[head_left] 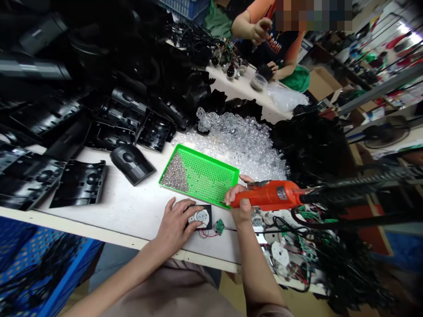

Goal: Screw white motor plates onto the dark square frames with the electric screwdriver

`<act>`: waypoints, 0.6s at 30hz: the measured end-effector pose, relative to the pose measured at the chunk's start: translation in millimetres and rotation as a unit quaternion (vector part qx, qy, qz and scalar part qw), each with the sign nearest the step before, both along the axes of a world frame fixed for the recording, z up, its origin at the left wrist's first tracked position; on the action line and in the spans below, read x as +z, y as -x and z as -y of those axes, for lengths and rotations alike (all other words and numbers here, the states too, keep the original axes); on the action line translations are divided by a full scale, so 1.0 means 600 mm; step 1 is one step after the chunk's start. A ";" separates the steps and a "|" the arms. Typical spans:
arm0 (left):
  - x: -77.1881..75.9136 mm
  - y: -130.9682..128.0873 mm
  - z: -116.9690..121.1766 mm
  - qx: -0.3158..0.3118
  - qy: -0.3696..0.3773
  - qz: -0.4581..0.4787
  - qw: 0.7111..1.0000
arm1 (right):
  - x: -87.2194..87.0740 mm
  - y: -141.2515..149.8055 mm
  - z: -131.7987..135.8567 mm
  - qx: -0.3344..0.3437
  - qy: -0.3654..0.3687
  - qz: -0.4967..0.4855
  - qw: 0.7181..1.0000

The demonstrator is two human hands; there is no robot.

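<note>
My right hand (240, 203) is wrapped round an orange electric screwdriver (269, 195), its tip end pointing left over the near right corner of a green perforated tray (206, 159). A heap of small screws (175, 174) lies at the tray's left end. With thumb and fingers, my left hand (176, 222) grips a round whitish motor-like part (201, 216) seated on a black square base (208, 223). Thin red wires run from it towards a small green circuit board (220, 226) on the table. The screwdriver's bit is too small to make out.
Black plastic housings (130, 163) pile up on the left, clear plastic pieces (244, 134) behind the tray. Wired parts (280, 253) crowd the right side. A blue crate (74, 277) stands below the table's front edge. Across the table a person (274, 48) is at work.
</note>
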State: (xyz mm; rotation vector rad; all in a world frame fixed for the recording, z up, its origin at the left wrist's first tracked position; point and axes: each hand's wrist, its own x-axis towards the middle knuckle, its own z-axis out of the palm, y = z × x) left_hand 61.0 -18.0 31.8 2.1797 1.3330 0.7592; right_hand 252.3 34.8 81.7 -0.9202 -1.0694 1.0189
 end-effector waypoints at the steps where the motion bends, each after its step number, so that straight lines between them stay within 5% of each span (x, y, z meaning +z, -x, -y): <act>1: 0.000 0.000 0.000 0.001 0.000 0.000 1.000 | -0.003 -0.001 0.000 0.006 -0.005 0.005 1.000; 7: -0.001 0.000 0.000 0.003 0.004 0.006 1.000 | -0.019 -0.004 -0.004 0.022 -0.010 0.021 1.000; 15: 0.004 -0.001 0.001 -0.003 0.016 -0.004 1.000 | 0.078 0.027 0.028 -0.033 -0.031 -0.048 0.998; 18: 0.003 -0.001 0.002 -0.002 0.017 -0.002 1.000 | 0.082 0.047 0.046 0.006 -0.008 -0.059 0.998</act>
